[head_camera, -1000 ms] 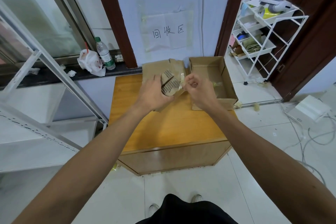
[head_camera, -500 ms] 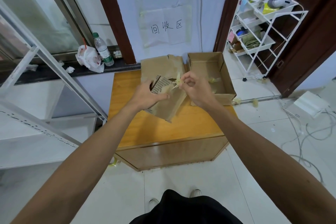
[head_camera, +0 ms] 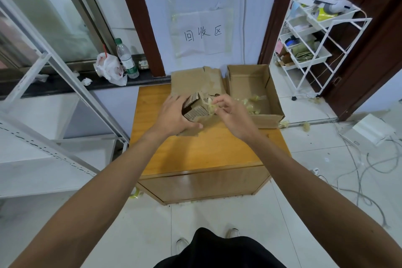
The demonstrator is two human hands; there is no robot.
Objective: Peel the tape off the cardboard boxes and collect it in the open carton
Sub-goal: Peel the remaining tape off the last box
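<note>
Tape: I see a pale yellowish, see-through strip [head_camera: 210, 105], crumpled, part stuck to a cardboard piece [head_camera: 195, 112] with its ribbed edge showing.
Left hand: the left hand [head_camera: 174, 115] grips the cardboard piece from the left, fingers curled round it and thumb along its near edge.
Right hand: the right hand [head_camera: 233, 115] pinches the free end of the tape between thumb and fingertips.
Place: both are held above the far part of a wooden cabinet [head_camera: 195, 150], just left of the open carton [head_camera: 273, 95].
Carton: crumpled tape scraps [head_camera: 253, 102] lie inside it; a flattened box [head_camera: 193, 81] leans on the wall beside it.
Room: white floor tiles, a paper sign [head_camera: 202, 32] on the wall, a bottle [head_camera: 127, 59] on the sill, a white rack [head_camera: 315, 35] at right, cables [head_camera: 359, 165] on the floor.
Direction: the tape runs left to right from cardboard to fingertips; I cannot tell the cardboard's long axis, as the hand covers much of it.
</note>
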